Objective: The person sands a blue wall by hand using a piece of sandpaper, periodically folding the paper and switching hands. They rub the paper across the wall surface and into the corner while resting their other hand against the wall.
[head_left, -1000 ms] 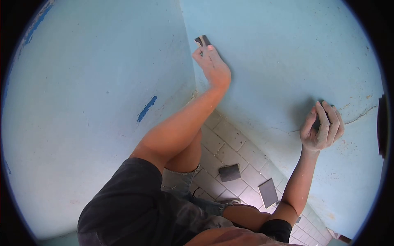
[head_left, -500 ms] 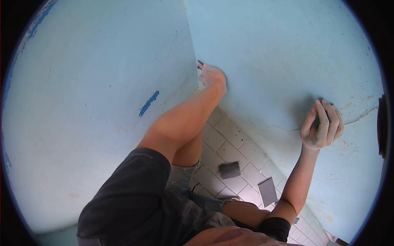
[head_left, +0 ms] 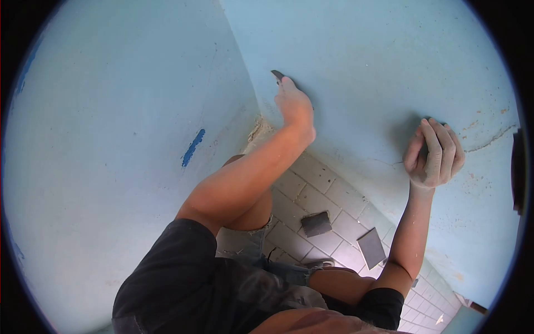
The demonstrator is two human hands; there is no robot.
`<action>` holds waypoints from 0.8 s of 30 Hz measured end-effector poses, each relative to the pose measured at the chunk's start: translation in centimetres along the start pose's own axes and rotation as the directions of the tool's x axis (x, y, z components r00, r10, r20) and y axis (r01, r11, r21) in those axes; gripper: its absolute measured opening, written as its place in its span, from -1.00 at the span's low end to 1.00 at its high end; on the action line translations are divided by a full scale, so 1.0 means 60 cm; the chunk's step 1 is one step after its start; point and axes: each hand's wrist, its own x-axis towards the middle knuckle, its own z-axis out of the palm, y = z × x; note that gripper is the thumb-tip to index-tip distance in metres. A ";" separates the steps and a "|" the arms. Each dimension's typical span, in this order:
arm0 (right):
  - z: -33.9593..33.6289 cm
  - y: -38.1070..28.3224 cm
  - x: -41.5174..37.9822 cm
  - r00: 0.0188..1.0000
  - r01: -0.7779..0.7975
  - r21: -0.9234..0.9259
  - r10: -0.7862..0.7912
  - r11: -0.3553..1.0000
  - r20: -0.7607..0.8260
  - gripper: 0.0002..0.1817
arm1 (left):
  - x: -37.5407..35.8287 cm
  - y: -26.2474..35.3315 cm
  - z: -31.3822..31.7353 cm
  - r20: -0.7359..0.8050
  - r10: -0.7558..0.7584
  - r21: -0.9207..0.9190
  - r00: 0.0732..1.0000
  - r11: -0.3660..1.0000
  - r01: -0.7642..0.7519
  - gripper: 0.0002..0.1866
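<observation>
My left hand (head_left: 296, 106) is closed around a small dark-bladed tool (head_left: 277, 74), its pointed tip showing past the fingers. It is close to the pale blue wall (head_left: 356, 72), just right of the corner between two walls. The rest of the tool is hidden in the hand. My right hand (head_left: 435, 153), coated in dust, is against the same wall farther right. Its fingers are curled and the thumb is bent in. A dark edge shows by the fingertips, but I cannot tell what the hand holds.
Below the hands is a floor of pale tiles (head_left: 345, 222) with two dark flat pieces, one squarish (head_left: 316, 224) and one rectangular (head_left: 371, 248). A crack (head_left: 492, 142) runs along the wall right of my right hand. Rough bare plaster (head_left: 258, 129) shows low in the corner.
My left hand has moved out of the corner onto the right-hand wall, and the blade shows more clearly. My right hand has shifted slightly up in view. The camera view has shifted a little.
</observation>
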 end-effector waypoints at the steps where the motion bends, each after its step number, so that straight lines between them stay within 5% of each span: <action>1: 0.000 -0.005 0.001 1.000 -0.018 0.023 0.018 1.000 0.006 -0.84 | -0.006 0.010 -0.009 0.144 0.021 -0.111 0.989 0.994 -0.005 -0.32; 4: 0.005 -0.029 -0.004 0.997 -0.071 0.099 0.070 0.992 0.018 -0.87 | -0.015 0.030 -0.020 0.220 0.198 -0.251 0.955 0.958 -0.140 -0.40; 6: 0.008 -0.072 0.006 0.967 -0.250 0.363 0.213 0.898 0.140 -0.89 | -0.035 0.060 -0.032 0.324 0.301 -0.287 0.897 0.935 -0.210 -0.54; 8: 0.013 -0.127 0.006 0.841 -0.530 0.665 0.424 0.526 0.335 -0.82 | -0.048 0.092 -0.043 0.413 0.400 -0.340 0.818 0.901 -0.269 -0.64; 10: 0.000 -0.179 0.035 0.483 -0.783 0.594 0.422 -0.184 0.767 -0.66 | -0.050 0.117 -0.052 0.519 0.480 -0.353 0.707 0.874 -0.334 -0.66; 11: 0.011 -0.202 0.048 0.480 -0.786 0.594 0.436 -0.172 0.761 -0.66 | -0.052 0.128 -0.054 0.534 0.474 -0.355 0.700 0.877 -0.322 -0.66; 13: 0.038 -0.240 0.066 0.418 -0.488 0.544 0.364 -0.682 0.832 -0.49 | -0.054 0.142 -0.060 0.673 0.392 -0.264 0.627 0.919 -0.292 -0.69; 16: 0.060 -0.270 0.077 0.417 -0.287 0.502 0.366 -0.816 0.832 -0.38 | -0.036 0.147 -0.079 0.809 0.204 -0.185 0.551 0.979 -0.092 -0.73; 20: 0.062 -0.281 0.087 0.505 -0.315 0.614 0.420 -0.724 0.754 -0.24 | -0.031 0.142 -0.075 0.840 0.123 -0.054 0.529 0.988 -0.144 -0.74; 22: 0.054 -0.286 0.070 0.546 -0.321 0.721 0.501 -0.615 0.671 -0.12 | -0.034 0.132 -0.073 0.887 0.109 0.060 0.450 0.937 -0.345 -0.71; 23: 0.045 -0.297 0.066 0.444 -0.325 0.725 0.579 -0.607 0.684 -0.06 | -0.038 0.124 -0.070 0.892 0.091 0.074 0.444 0.937 -0.340 -0.71; 24: 0.040 -0.306 0.057 0.428 -0.323 0.727 0.592 -0.606 0.683 -0.06 | -0.044 0.113 -0.067 0.895 0.181 0.080 0.407 0.834 -0.546 -0.68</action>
